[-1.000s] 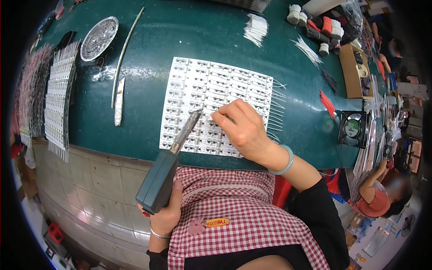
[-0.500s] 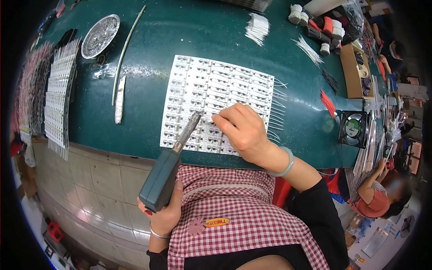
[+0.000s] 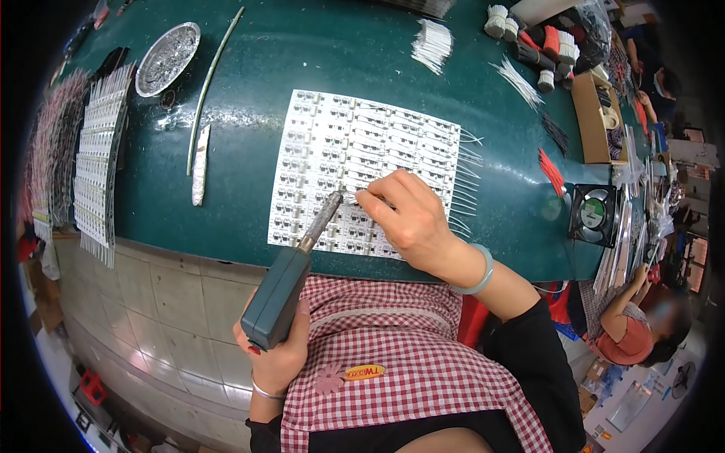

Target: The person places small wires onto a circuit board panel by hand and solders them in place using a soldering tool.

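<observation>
A white circuit board panel (image 3: 325, 124) with rows of small dark parts lies on the green table. Thin white wires (image 3: 467, 172) run across its right-hand columns and stick out past the right edge. Below the table edge, my left hand (image 3: 278, 343) is closed around the green body of a soldering iron (image 3: 281, 291). Its metal tip meets the panel near the middle. Just right of the tip, my right hand (image 3: 408, 215) pinches a thin wire against the panel; most of this wire is hidden under the fingers.
At left stand wired panels (image 3: 102, 166), a metal dish (image 3: 170, 60), a solder-like rod (image 3: 211, 83) and a wrapped strip (image 3: 201, 166). White wires (image 3: 432, 47) lie at the back. A small fan (image 3: 591, 215) and a cardboard box (image 3: 593, 121) are at right; a co-worker (image 3: 627, 332) sits beyond.
The soldering iron has shifted slightly right, bringing its tip closer to my right fingertips. My right hand has barely moved, and the panel lies almost the same.
</observation>
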